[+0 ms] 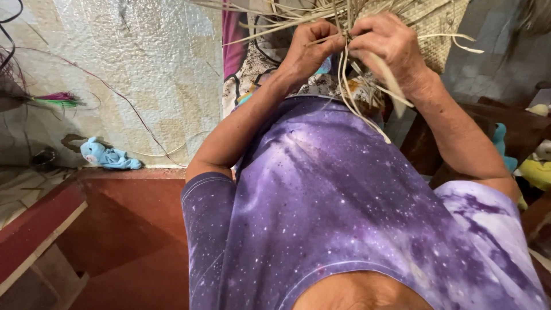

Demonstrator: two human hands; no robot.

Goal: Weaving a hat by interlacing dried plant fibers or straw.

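My left hand (310, 49) and my right hand (390, 49) are raised in front of my chest, close together at the top of the view. Both pinch pale straw strips (359, 95) that hang loose below them toward my purple shirt. The strips run up into a piece of woven straw work (436, 26) behind my right hand. The fingers of both hands are curled around single strands where the weave ends.
A woven mat (143, 74) lies on the floor at left, with a small blue soft toy (109, 156) and a bundle of pink and green dyed strands (57, 99) on it. A red step (126, 229) is below. Dark wooden furniture (516, 126) and yellow toys (536, 169) sit at right.
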